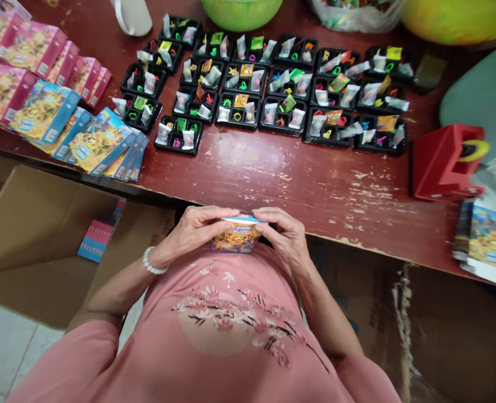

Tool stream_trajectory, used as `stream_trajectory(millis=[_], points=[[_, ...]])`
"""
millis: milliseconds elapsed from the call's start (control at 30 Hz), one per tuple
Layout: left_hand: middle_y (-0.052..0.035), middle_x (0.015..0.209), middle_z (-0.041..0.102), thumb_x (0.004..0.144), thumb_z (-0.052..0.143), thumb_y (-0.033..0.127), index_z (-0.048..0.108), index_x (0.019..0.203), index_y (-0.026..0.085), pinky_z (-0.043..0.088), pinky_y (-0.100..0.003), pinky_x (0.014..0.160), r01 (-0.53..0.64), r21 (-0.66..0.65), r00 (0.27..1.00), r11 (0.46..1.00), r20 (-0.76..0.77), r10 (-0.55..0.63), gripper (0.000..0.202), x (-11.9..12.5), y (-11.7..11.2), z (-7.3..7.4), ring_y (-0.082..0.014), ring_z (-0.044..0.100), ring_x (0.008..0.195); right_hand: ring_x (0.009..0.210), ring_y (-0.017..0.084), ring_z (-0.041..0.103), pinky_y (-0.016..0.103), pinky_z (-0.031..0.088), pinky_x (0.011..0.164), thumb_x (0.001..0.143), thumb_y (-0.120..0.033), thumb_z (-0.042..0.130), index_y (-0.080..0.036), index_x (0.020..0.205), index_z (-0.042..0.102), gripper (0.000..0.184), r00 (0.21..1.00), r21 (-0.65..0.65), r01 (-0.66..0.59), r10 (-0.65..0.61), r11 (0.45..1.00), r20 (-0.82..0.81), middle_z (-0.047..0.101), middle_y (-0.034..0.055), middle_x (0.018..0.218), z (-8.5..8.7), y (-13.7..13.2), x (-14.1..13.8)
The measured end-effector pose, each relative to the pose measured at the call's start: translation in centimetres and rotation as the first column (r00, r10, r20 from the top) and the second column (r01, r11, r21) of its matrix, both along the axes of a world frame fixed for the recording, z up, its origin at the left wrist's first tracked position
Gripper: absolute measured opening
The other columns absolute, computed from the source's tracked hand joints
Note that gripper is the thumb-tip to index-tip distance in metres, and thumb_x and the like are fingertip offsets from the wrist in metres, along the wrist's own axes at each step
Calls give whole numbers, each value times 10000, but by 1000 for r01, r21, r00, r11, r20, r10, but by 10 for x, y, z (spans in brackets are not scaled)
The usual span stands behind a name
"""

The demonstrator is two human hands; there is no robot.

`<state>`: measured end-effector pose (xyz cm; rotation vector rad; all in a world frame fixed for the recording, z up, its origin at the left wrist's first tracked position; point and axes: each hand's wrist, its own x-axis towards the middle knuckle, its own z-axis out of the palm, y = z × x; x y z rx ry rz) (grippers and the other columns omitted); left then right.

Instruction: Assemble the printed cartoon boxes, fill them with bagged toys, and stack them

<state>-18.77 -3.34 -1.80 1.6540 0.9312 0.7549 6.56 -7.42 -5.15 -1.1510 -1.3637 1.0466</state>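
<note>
Both hands hold one small blue and orange printed box (pixel 237 235) close against my pink shirt, just below the table's front edge. My left hand (pixel 195 229) grips its left end with the fingers curled over the top. My right hand (pixel 284 232) grips the right end the same way. A white bead bracelet (pixel 151 263) is on my left wrist. Several black plastic trays (pixel 268 89) filled with small toys and clear packets lie in rows on the worn red table (pixel 273 173) ahead of me.
Finished blue boxes (pixel 92 140) and pink boxes (pixel 29 50) are stacked at the table's left. A red holder (pixel 445 162) and more boxes (pixel 491 240) sit at right. Open cardboard cartons (pixel 42 224) stand under the table. A green basket (pixel 239 11) is at the far edge.
</note>
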Motion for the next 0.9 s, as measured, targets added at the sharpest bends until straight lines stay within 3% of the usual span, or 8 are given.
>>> stream_trajectory(millis=[133, 400, 467, 567, 667, 767, 900], points=[[-78, 1252, 815, 963, 775, 356, 805, 1265, 257, 640, -295, 984, -38, 27, 999, 999, -31, 39, 319, 1, 3, -4, -199, 794, 1095, 1008, 206, 777, 361, 625, 912, 899, -365, 841, -294, 1028, 860, 148, 1000, -23, 20, -20, 1000, -12, 828, 54, 1086, 1, 5, -2], [-84, 1212, 821, 985, 740, 306, 796, 1273, 244, 634, -295, 949, 55, 143, 998, 988, -31, -51, 300, -2, 3, -8, -186, 791, 1035, 1009, 223, 781, 398, 629, 938, 935, -365, 800, -266, 1026, 846, 142, 993, 28, -26, 23, 999, 112, 833, 66, 1073, -2, 1, 0], [-83, 1236, 811, 974, 752, 327, 775, 1303, 244, 633, -293, 934, 4, 111, 1000, 994, -31, 0, 339, 0, 1, -11, -192, 787, 1049, 1034, 222, 778, 399, 622, 956, 952, -357, 781, -264, 1048, 837, 145, 992, 33, -20, 16, 999, 123, 829, 66, 1101, -3, 1, -1], [-77, 1199, 809, 936, 797, 375, 660, 1395, 239, 640, -278, 847, -148, -39, 989, 988, 16, 148, 498, 5, -2, -19, -192, 790, 1004, 1040, 220, 776, 387, 617, 948, 970, -376, 758, -259, 1093, 822, 182, 994, 0, 14, -14, 1000, 110, 822, 66, 1127, -5, 3, -3], [-37, 1018, 804, 875, 856, 395, 587, 1251, 229, 611, -236, 736, -226, -175, 967, 958, 75, 242, 491, 9, -5, -25, -165, 774, 867, 1005, 221, 777, 370, 617, 893, 976, -427, 744, -250, 1120, 813, 239, 991, -48, 50, -44, 998, 126, 818, 71, 1136, -6, 4, -5], [1, 912, 754, 857, 862, 378, 568, 1077, 226, 564, -205, 676, -252, -180, 957, 951, 101, 272, 398, 11, -5, -27, -129, 720, 775, 999, 225, 772, 368, 611, 864, 995, -454, 709, -240, 1162, 801, 287, 984, -49, 53, -44, 997, 172, 810, 83, 1158, -4, 4, -6], [29, 832, 688, 858, 842, 344, 582, 1033, 216, 511, -184, 607, -258, -180, 949, 949, 136, 284, 338, 13, -5, -24, -92, 632, 663, 1050, 230, 760, 389, 599, 902, 1020, -385, 671, -244, 1191, 792, 253, 969, 49, 13, -25, 999, 246, 806, 86, 1181, 2, 5, -7]])
